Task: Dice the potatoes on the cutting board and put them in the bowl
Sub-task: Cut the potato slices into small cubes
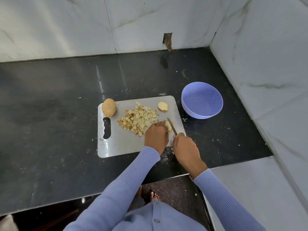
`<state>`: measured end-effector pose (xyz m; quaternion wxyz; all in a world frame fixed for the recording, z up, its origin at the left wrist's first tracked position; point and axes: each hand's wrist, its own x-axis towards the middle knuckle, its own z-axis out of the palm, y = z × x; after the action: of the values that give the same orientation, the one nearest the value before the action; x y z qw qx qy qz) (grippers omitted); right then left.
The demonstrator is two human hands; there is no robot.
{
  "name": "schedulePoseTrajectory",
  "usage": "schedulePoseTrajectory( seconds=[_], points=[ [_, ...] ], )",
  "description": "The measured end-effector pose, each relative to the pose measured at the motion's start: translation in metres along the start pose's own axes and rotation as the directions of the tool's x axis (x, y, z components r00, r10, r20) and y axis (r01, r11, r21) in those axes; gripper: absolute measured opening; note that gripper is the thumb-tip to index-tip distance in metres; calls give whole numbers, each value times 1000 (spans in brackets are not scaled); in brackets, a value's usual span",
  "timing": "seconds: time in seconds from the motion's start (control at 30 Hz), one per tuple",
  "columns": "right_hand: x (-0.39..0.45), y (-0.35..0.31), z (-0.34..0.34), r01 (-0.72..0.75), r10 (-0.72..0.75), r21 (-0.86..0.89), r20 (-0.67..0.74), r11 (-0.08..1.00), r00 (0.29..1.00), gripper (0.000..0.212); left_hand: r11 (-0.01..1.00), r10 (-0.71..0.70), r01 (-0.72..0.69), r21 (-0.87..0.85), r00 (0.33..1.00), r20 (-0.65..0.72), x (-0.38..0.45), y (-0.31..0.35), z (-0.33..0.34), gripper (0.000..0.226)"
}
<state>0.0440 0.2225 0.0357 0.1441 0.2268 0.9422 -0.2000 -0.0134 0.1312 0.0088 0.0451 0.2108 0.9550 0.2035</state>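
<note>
Head cam: left hand (156, 134) pins a potato piece (168, 125) on the board (116, 147), fingers curled over it. Right hand (184, 145) grips the knife (171, 125), blade on that piece. Dice pile (139, 119), half potato (163, 106), whole potato (108, 107) also on board; bowl (202, 100) just right.
</note>
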Motion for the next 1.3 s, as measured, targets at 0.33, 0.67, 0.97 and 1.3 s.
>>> schedulePoseTrajectory(
  seconds=[0.33,0.67,0.97,1.3],
  points=[
    [-20,12,13,-34,41,-107,58,994,997,28,999,-37,36,-27,998,-41,1,2,3,32],
    [-37,23,-3,-12,12,2,13,1000,1000,32,992,85,-73,104,988,-126,-1,-7,8,21],
    [-2,-8,-2,29,-29,-1,2,1000,1000,35,992,123,-109,65,954,-273,-5,-13,5,5],
    [-25,6,14,-23,29,-122,45,992,999,26,987,156,-156,26,938,-310,-4,-16,16,2]
  ],
)
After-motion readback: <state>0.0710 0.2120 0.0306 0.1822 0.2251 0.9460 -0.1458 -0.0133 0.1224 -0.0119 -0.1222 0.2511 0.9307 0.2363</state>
